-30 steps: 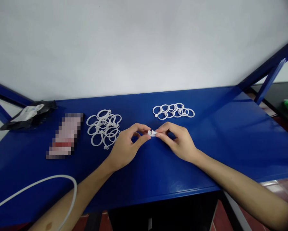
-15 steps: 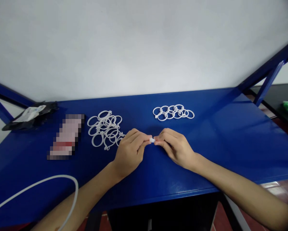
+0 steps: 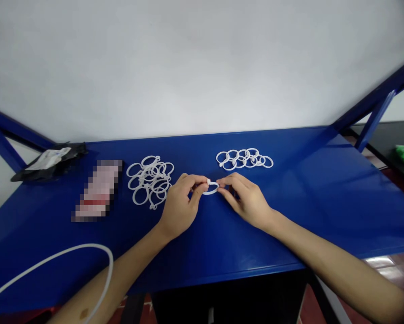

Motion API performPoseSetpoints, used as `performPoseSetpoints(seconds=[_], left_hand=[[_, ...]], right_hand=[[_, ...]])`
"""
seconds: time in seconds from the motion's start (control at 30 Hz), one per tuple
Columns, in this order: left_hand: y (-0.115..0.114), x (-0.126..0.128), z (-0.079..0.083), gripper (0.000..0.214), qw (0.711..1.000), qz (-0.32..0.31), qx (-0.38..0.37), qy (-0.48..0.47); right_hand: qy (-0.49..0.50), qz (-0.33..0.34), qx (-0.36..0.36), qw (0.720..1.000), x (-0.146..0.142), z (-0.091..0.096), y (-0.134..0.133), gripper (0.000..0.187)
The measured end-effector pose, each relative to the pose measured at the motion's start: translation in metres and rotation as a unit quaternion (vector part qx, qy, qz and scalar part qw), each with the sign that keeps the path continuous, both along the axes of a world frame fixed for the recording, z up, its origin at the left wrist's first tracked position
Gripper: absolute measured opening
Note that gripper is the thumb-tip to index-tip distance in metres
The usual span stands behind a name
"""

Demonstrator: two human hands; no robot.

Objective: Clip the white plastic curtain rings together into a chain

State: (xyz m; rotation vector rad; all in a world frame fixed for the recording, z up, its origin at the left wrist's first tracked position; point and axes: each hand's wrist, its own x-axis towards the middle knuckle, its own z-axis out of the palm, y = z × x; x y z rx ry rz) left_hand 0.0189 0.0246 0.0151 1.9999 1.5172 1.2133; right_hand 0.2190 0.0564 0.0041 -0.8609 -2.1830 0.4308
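Note:
Both hands meet over the middle of the blue table (image 3: pixel 323 198). My left hand (image 3: pixel 180 204) pinches one side of a small white plastic ring (image 3: pixel 211 187) and my right hand (image 3: pixel 245 200) pinches the other side. The ring is held just above the tabletop, between the fingertips. A loose heap of white rings (image 3: pixel 151 180) lies just left of my left hand. A flat row of linked-looking white rings (image 3: pixel 244 158) lies behind my right hand.
A blurred pinkish packet (image 3: pixel 99 189) lies left of the ring heap. A black bag with a white label (image 3: pixel 50 162) sits at the far left edge. A white cable (image 3: pixel 53 261) curves over the near left. Blue frame struts rise at both sides.
The ring between my fingertips was squeezed almost out of sight half a second ago; now it shows as a fuller loop, and both hands have shifted slightly away from me.

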Motion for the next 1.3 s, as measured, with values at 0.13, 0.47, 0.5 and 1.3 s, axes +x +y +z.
performPoseSetpoints(seconds=[0.13, 0.47, 0.5, 1.3], left_hand=[[0.003, 0.0, -0.004, 0.009, 0.999, -0.019, -0.03, -0.016], [0.008, -0.004, -0.009, 0.016, 0.998, -0.031, -0.046, 0.015], [0.011, -0.008, -0.008, 0.018, 0.999, -0.016, -0.021, 0.047], [0.042, -0.105, 0.009, 0.017, 0.949, 0.085, -0.058, 0.299]], right_hand=[[0.013, -0.019, -0.036, 0.999, 0.0, -0.005, 0.004, 0.01], [-0.138, -0.047, 0.08, 0.986, -0.002, 0.006, 0.01, 0.021], [-0.169, -0.063, 0.103, 0.978, -0.001, 0.007, 0.014, 0.022], [-0.213, -0.173, 0.184, 0.944, 0.008, 0.006, 0.03, 0.024]])
